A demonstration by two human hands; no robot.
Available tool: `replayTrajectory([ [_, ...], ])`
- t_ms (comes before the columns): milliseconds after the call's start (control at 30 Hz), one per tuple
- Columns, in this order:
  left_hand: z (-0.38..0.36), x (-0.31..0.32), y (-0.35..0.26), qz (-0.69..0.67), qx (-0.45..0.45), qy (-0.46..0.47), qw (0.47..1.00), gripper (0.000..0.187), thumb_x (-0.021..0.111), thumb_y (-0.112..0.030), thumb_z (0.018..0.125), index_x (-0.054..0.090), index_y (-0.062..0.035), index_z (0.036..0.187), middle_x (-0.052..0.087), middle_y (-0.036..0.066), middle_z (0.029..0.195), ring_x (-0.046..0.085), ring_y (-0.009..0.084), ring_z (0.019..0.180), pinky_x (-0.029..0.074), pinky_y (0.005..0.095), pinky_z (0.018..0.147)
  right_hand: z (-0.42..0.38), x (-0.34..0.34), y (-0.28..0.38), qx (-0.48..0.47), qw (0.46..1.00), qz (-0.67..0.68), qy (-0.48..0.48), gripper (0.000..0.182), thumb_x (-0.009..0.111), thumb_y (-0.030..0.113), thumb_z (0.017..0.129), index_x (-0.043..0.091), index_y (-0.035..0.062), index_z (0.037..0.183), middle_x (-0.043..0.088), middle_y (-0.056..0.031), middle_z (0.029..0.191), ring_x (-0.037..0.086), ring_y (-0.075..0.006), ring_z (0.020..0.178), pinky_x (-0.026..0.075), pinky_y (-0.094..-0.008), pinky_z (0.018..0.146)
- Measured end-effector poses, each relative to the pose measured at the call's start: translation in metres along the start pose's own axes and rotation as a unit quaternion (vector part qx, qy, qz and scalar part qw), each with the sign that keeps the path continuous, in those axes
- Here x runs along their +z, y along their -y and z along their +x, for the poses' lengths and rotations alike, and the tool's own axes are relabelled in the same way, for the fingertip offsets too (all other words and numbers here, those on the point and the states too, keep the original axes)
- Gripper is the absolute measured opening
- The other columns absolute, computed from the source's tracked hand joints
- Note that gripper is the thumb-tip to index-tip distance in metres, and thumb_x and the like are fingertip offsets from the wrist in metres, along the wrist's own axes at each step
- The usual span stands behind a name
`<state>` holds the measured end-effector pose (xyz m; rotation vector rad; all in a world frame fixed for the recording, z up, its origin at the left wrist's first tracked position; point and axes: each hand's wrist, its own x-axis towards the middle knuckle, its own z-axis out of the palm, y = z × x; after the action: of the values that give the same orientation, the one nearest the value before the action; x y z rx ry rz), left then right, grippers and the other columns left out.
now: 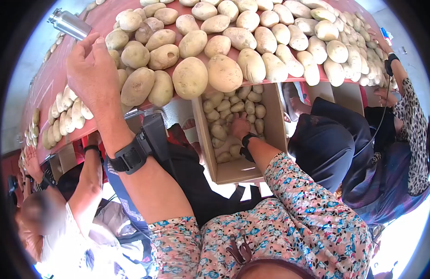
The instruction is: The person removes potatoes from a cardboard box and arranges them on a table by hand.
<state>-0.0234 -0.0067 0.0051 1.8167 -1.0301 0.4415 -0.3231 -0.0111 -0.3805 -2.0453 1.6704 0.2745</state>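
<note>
Smooth, tan, oval potatoes [190, 78] lie packed in rows along the near edge of the red table [54, 86]. The left hand [91, 69] is raised at left, half open with loosely bent fingers, near a cylindrical metal bottle [70, 24]. The right hand [240, 126] reaches among smaller potatoes [218, 132] inside a brown cardboard box [276, 123]; whether it grips one, I cannot tell.

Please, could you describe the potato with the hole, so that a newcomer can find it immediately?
On the red table, look at the potatoes just to the right of the raised left hand. The oblong potato with the hole lies just behind the front ones. Its small dark hole sets it apart; its neighbours show none.
</note>
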Motion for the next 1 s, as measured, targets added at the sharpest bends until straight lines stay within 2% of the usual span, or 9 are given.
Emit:
replayTrajectory([
  [100,-0.002,-0.001,-0.009,0.005,0.004,-0.01,1.0,0.02,0.061,-0.016,0.086,0.07,-0.0043,0.1,0.067,0.014,0.103,0.063,0.0287,0.099,0.047,0.0392,0.09,-0.011,-0.021,0.01,0.064,0.996,0.005,0.058,0.061,0.064,0.03,0.081,0.041,0.0138,0.135,0.037,-0.0266,0.136,0.057,-0.0471,0.108,0.051,-0.0503,0.089],
  [300,0.001,-0.002,-0.004,0.01,0.025,-0.042,0.999,0.014,0.059,-0.006,0.085,0.067,-0.0009,0.096,0.065,0.013,0.097,0.061,0.0276,0.095,0.047,0.037,0.087,0.008,0.005,-0.012,-0.033,0.997,-0.042,0.047,0.061,0.056,0.025,0.087,0.034,0.0138,0.142,0.029,-0.0314,0.146,0.058,-0.0493,0.108,0.052,-0.0524,0.089],
  [400,-0.003,-0.003,-0.006,-0.04,-0.029,-0.057,0.997,0.014,0.058,-0.005,0.086,0.066,-0.0008,0.097,0.063,0.01,0.095,0.061,0.024,0.092,0.049,0.036,0.081,0.018,0.016,-0.012,-0.04,0.998,-0.046,-0.018,0.062,0.057,0.031,0.087,0.034,0.0105,0.141,0.047,-0.0323,0.133,0.062,-0.0453,0.103,0.052,-0.0528,0.086],
  [467,-0.003,-0.004,-0.015,-0.075,-0.057,-0.068,0.993,0.014,0.057,-0.004,0.086,0.066,-0.001,0.097,0.063,0.009,0.096,0.06,0.0214,0.092,0.049,0.0345,0.078,0.008,-0.009,-0.01,-0.028,0.995,0.016,0.095,0.063,0.058,0.037,0.086,0.038,0.007,0.137,0.06,-0.0316,0.114,0.064,-0.0446,0.098,0.052,-0.0538,0.083],
  [567,-0.002,-0.004,-0.019,-0.107,-0.096,-0.071,0.987,0.014,0.057,-0.004,0.087,0.066,-0.0015,0.097,0.062,0.007,0.098,0.06,0.0174,0.091,0.05,0.0317,0.073,0.008,0.005,-0.021,-0.062,0.996,0.061,0.021,0.066,0.061,0.043,0.085,0.039,0.0047,0.135,0.066,-0.0286,0.1,0.065,-0.0421,0.095,0.052,-0.0534,0.081],
  [700,-0.003,-0.002,-0.019,-0.117,-0.103,-0.064,0.986,0.014,0.058,-0.005,0.087,0.066,-0.002,0.098,0.06,0.007,0.1,0.06,0.0173,0.091,0.05,0.0308,0.072,0.032,0.032,-0.053,-0.144,0.987,0.077,0.01,0.073,0.065,0.046,0.082,0.04,0.0025,0.134,0.065,-0.0289,0.103,0.065,-0.0401,0.099,0.052,-0.0512,0.083],
  [800,-0.002,-0.002,-0.016,-0.128,-0.101,-0.068,0.984,0.014,0.058,-0.005,0.087,0.066,-0.0018,0.098,0.061,0.007,0.1,0.06,0.0178,0.091,0.05,0.0314,0.073,0.053,0.039,-0.071,-0.238,0.967,-0.022,0.09,0.078,0.069,0.049,0.08,0.041,0.0013,0.135,0.067,-0.0238,0.104,0.065,-0.035,0.103,0.052,-0.0454,0.086],
  [900,-0.002,-0.006,-0.015,-0.154,-0.102,-0.084,0.979,0.014,0.057,-0.005,0.087,0.065,-0.0012,0.099,0.061,0.008,0.1,0.061,0.0186,0.091,0.051,0.0322,0.075,0.005,-0.054,-0.035,-0.07,0.881,0.296,0.362,0.068,0.072,0.042,0.08,0.047,0.0063,0.133,0.064,-0.0138,0.11,0.065,-0.0285,0.098,0.053,-0.0407,0.083],
  [1000,-0.003,-0.013,-0.013,-0.164,-0.107,-0.09,0.976,0.014,0.057,-0.004,0.087,0.065,-0.0002,0.098,0.062,0.01,0.099,0.061,0.0203,0.092,0.052,0.0328,0.077,-0.04,-0.138,0.0,-0.039,0.824,0.347,0.446,0.063,0.074,0.038,0.08,0.05,0.0095,0.132,0.062,-0.0076,0.113,0.065,-0.0237,0.092,0.054,-0.0365,0.078],
])
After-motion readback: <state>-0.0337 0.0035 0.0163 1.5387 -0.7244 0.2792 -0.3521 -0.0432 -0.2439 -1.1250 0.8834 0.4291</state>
